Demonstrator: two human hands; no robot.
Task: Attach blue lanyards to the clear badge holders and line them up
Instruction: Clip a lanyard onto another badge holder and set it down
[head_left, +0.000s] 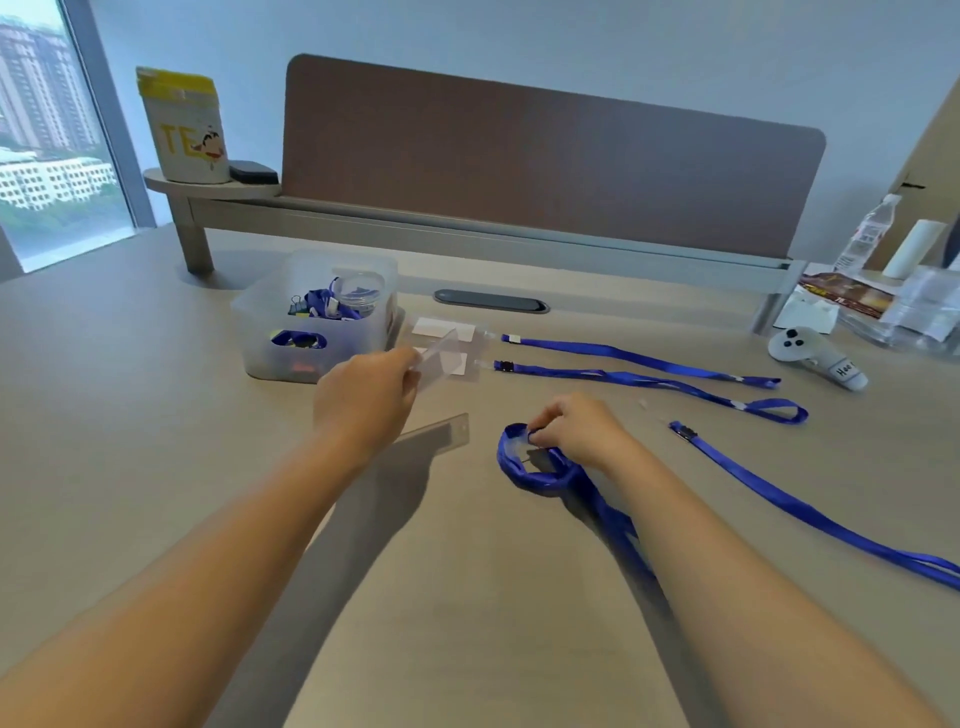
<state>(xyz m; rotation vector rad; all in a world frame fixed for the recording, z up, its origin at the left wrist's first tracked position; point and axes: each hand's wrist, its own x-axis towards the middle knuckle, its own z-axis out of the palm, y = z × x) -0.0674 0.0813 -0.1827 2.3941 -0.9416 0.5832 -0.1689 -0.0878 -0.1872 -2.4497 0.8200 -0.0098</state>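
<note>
1. I am seeing four lanyards showing vivid blue: one, a second, a third, and a bunched one carrying a black clip.
2. The badge holder is looking clear, with white inserts showing in the holders behind it.
3. The bin is appearing frosted translucent, with blue showing inside.
4. The desk is reading pale beige woodgrain.
5. The divider panel is showing muted brown.
6. The pouch is showing white with a yellow top and yellow letters.

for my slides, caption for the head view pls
Left hand holds a clear badge holder; right hand pinches a blue lanyard.
</note>
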